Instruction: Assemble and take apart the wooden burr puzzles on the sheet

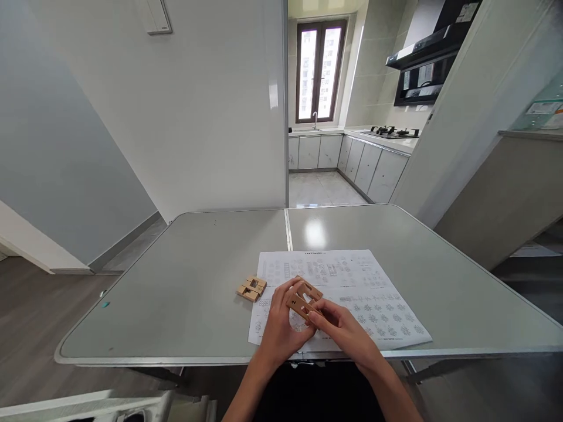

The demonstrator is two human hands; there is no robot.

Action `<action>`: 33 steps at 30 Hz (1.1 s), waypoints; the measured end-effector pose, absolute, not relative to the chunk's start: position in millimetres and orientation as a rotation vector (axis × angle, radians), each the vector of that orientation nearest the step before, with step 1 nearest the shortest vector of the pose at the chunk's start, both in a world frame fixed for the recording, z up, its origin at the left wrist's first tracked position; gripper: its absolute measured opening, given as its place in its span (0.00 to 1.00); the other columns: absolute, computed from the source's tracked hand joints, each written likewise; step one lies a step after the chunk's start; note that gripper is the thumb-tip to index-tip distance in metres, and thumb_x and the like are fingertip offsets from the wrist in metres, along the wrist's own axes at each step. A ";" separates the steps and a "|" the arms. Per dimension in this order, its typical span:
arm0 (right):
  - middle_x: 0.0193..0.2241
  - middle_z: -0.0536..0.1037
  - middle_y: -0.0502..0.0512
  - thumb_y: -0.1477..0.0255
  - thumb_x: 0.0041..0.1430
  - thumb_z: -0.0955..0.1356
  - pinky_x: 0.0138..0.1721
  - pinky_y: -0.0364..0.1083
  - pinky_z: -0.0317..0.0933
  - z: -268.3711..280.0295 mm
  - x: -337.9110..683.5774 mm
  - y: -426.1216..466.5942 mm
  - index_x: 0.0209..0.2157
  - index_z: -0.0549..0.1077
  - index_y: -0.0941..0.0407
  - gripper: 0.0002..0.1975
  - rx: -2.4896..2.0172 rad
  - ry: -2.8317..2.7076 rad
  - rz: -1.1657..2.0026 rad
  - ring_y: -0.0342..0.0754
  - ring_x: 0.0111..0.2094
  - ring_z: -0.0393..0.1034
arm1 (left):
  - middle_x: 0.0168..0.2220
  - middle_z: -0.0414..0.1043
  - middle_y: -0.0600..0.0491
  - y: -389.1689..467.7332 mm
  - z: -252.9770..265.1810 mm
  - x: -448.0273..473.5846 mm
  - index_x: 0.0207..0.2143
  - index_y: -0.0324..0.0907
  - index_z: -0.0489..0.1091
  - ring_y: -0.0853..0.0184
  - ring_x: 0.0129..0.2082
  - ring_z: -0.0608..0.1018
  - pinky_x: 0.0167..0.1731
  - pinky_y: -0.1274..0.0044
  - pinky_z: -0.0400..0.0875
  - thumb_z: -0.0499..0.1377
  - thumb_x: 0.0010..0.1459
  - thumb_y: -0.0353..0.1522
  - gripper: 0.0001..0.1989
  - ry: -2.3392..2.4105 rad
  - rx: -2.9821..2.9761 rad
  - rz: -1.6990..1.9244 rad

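Note:
Both of my hands hold notched wooden puzzle pieces (299, 306) just above a printed sheet. My left hand (281, 322) curls around the left side of the pieces, its thumb underneath near the sheet. With its thumb and fingers, my right hand (341, 328) pinches the right end of the front piece, which bears a dark "2". A second wooden piece (313, 290) shows behind it, with a gap between the two. To the left, a small flat group of joined wooden pieces (252, 288) lies at the edge of the sheet.
The white instruction sheet (387, 316), covered in small diagrams, lies on a grey table (176, 293) with a seam across it. Small teal bits (105, 305) sit by the left edge. A white chair (109, 407) stands at lower left. Beyond is a kitchen with a stove (391, 132).

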State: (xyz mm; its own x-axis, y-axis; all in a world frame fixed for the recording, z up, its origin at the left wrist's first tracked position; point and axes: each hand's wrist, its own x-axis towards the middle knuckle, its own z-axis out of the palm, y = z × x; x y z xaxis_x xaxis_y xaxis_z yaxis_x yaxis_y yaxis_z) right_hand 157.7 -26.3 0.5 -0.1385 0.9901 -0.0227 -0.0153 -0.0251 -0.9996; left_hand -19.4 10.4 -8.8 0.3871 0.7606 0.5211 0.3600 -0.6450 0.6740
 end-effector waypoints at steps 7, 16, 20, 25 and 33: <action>0.33 0.76 0.51 0.54 0.66 0.70 0.41 0.47 0.64 -2.3 165.6 -31.3 0.36 0.75 0.54 0.16 -1.222 -1.363 1.224 0.51 0.37 0.70 | 0.55 0.62 0.44 6.1 0.1 -22.7 0.51 0.48 0.77 0.53 0.56 0.68 0.58 0.59 0.67 0.65 0.63 0.38 0.15 1.010 2.100 1.152; 0.29 0.73 0.50 0.51 0.69 0.66 0.38 0.45 0.65 3.4 160.1 -37.4 0.41 0.74 0.52 0.18 -1.311 -1.152 0.965 0.49 0.34 0.69 | 0.27 0.72 0.54 11.4 -3.4 -28.6 0.39 0.40 0.77 0.71 0.22 0.70 0.27 0.78 0.67 0.57 0.68 0.47 0.20 1.054 1.445 1.228; 0.27 0.69 0.48 0.51 0.71 0.64 0.36 0.44 0.65 1.9 157.7 -45.6 0.45 0.73 0.51 0.19 -1.319 -1.059 0.893 0.48 0.31 0.66 | 0.32 0.78 0.52 13.1 -10.7 -28.1 0.38 0.39 0.74 0.74 0.19 0.70 0.21 0.80 0.63 0.59 0.67 0.48 0.20 1.100 1.286 1.254; 0.28 0.71 0.48 0.51 0.71 0.64 0.35 0.45 0.66 0.5 144.3 -52.3 0.55 0.71 0.51 0.21 -1.233 -1.058 1.010 0.47 0.29 0.65 | 0.39 0.81 0.48 11.2 -12.2 -24.5 0.48 0.41 0.73 0.70 0.22 0.78 0.20 0.80 0.64 0.59 0.67 0.47 0.19 1.056 1.305 1.206; 0.29 0.72 0.50 0.48 0.68 0.64 0.32 0.46 0.66 -2.8 126.0 -49.9 0.55 0.72 0.54 0.27 -1.280 -0.983 1.044 0.48 0.28 0.66 | 0.30 0.82 0.50 6.4 -14.6 -23.6 0.62 0.40 0.69 0.63 0.29 0.82 0.25 0.76 0.71 0.53 0.72 0.45 0.25 1.054 1.491 1.134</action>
State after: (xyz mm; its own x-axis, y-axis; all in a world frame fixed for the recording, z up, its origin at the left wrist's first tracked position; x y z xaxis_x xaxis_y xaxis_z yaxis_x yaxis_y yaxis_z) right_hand 126.0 -49.9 -2.8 0.2522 0.9677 -0.0060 -0.0524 0.0075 -0.9986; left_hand -23.6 6.4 -14.6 0.1975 0.9679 0.1556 0.0844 -0.1749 0.9810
